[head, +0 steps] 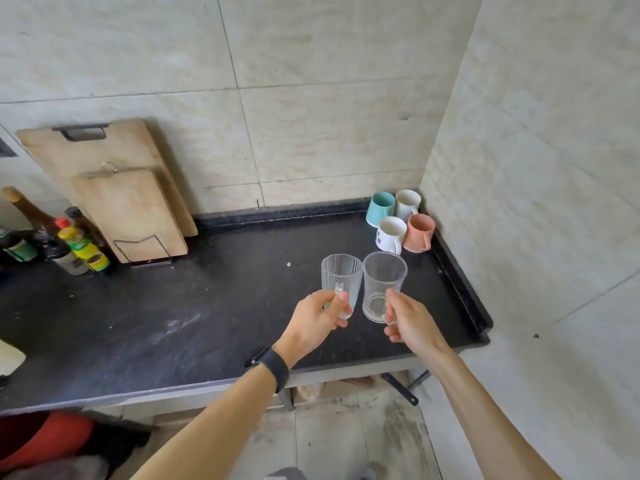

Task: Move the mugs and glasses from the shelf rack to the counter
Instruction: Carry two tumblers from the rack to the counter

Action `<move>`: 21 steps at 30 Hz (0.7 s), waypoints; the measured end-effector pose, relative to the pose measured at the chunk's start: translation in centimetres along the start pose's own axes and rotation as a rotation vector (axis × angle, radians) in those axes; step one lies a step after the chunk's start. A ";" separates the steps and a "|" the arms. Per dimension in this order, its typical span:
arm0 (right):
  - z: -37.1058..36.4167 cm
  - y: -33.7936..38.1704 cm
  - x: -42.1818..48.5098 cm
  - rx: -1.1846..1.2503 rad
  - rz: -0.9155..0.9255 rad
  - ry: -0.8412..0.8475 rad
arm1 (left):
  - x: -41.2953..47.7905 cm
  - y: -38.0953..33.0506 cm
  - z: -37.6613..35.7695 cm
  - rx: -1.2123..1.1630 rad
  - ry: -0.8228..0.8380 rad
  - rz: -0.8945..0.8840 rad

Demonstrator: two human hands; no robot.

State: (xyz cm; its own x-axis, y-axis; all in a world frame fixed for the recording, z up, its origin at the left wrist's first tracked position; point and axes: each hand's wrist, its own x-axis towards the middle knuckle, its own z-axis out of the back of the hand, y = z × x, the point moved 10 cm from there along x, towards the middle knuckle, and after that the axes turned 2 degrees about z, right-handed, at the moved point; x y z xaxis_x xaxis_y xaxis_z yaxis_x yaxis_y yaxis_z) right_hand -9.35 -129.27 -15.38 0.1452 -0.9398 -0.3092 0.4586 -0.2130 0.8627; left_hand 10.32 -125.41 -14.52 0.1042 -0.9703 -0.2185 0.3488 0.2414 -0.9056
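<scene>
my left hand (pixel 318 320) pinches the handle of a ribbed glass (pixel 339 278) at centre frame. my right hand (pixel 408 323) curls round the handle of a smooth glass (pixel 382 282) just to its right. both glasses are upright, rims nearly touching, over the dark counter (pixel 207 306); i cannot tell if their bases rest on it. four mugs sit in the counter's far right corner: teal mug (pixel 380 207), pale mug (pixel 408 202), white printed mug (pixel 390 233) and pink mug (pixel 419 232). cutting boards (pixel 104 188) lean at upper left, with bottles (pixel 69 244) beside them.
</scene>
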 end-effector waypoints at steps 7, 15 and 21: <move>-2.0 -2.2 9.8 -0.045 -0.127 0.060 | 8.1 3.7 -0.7 -0.037 -0.027 0.123; -6.3 -6.9 19.6 0.003 -0.384 -0.017 | 18.0 10.1 -0.9 0.053 0.032 0.254; -7.4 -8.5 26.7 0.031 -0.462 -0.044 | 24.9 12.9 -1.4 0.111 0.045 0.304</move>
State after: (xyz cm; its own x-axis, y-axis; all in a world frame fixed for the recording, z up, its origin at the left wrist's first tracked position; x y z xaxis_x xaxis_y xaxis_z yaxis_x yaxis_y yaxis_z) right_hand -2.92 -150.58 -33.94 -0.1055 -0.7549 -0.6473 0.4402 -0.6192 0.6503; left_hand 16.09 -146.51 -32.11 0.1783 -0.8528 -0.4908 0.4074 0.5180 -0.7521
